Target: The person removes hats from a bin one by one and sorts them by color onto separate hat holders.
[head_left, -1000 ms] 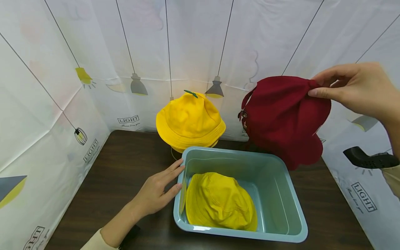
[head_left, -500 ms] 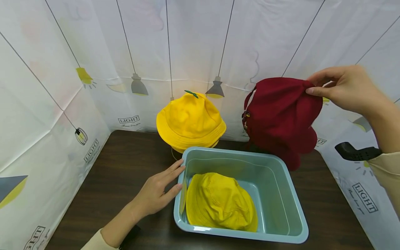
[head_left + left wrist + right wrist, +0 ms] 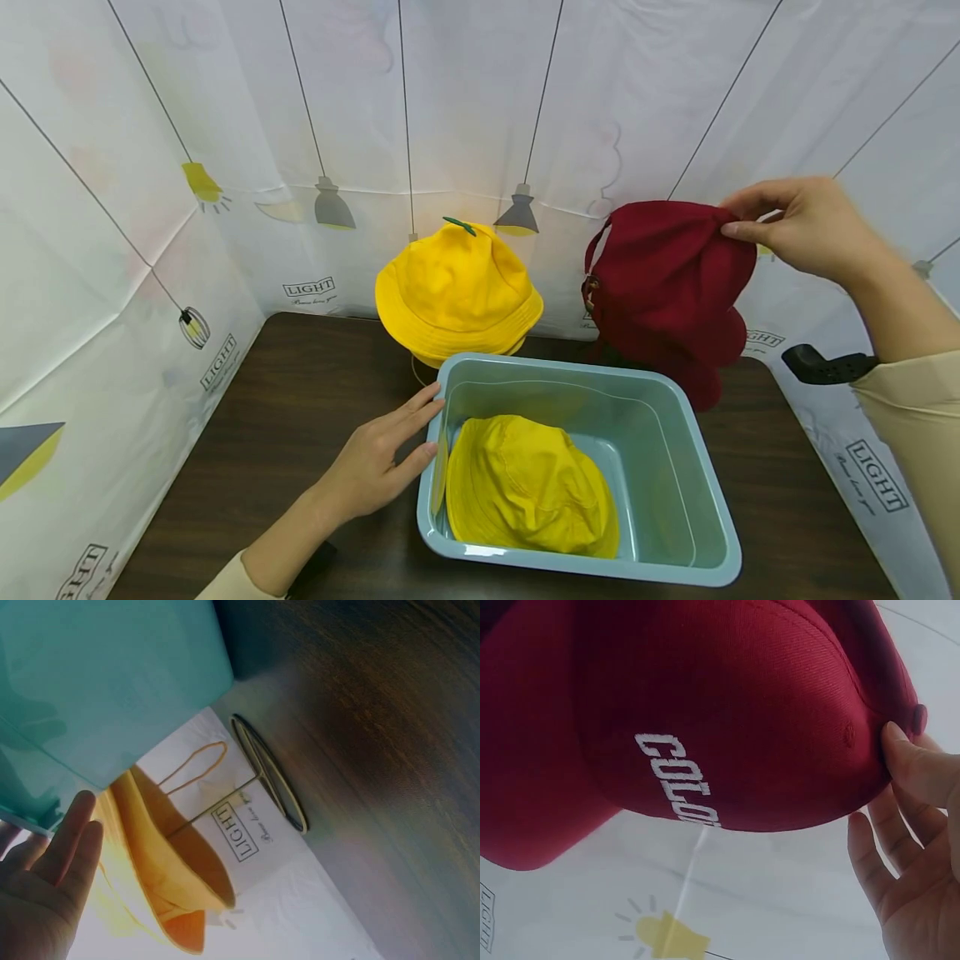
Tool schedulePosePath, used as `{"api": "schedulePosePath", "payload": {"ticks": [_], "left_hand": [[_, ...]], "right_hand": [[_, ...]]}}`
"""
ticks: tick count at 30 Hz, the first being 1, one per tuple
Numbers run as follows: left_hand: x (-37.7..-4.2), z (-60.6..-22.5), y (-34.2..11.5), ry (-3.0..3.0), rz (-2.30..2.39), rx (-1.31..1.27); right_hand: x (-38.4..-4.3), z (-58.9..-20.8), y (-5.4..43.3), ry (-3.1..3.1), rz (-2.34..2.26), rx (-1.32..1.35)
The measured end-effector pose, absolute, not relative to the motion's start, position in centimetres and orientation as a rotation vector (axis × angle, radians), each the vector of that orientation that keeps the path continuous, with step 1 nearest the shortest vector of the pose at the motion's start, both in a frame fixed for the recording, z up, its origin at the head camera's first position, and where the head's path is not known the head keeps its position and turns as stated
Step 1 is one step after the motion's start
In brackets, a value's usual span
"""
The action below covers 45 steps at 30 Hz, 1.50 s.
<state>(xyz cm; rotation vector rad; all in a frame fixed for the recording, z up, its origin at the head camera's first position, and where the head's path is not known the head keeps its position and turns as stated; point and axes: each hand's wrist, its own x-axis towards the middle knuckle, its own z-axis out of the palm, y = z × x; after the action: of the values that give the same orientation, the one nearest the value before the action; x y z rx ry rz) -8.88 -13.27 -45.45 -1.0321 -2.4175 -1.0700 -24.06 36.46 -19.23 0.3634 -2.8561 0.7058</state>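
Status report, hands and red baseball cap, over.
Right hand pinching red baseball cap. Left hand against basin. Yellow bucket hat taking up basin's left side.

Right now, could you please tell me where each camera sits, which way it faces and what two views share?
Head: worn on the head, facing forward and down at the blue basin, red cap and rear yellow hat; the left hand and right hand show.
Left wrist: worn there, facing past the left hand's fingers toward the basin's side and rear yellow hat.
Right wrist: worn there, facing the cap's white lettering; the right hand shows, pinching the cap.
Shared: head and left wrist both show the basin and rear yellow hat.
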Motion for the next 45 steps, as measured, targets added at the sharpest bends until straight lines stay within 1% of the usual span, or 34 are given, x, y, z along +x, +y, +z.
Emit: {"api": "schedulePosePath", "payload": {"ticks": [10, 45], "left_hand": [[-8.8, -45.2, -13.3, -2.43, -1.068, -1.029], [-8.7, -45.4, -13.3, -2.449, -1.089, -1.019]], "right_hand": [[-25.1, -20.9, 36.9, -2.838, 0.693, 0.347], [-26.6, -27.2, 39.1, -2.791, 0.816, 0.311]]}}
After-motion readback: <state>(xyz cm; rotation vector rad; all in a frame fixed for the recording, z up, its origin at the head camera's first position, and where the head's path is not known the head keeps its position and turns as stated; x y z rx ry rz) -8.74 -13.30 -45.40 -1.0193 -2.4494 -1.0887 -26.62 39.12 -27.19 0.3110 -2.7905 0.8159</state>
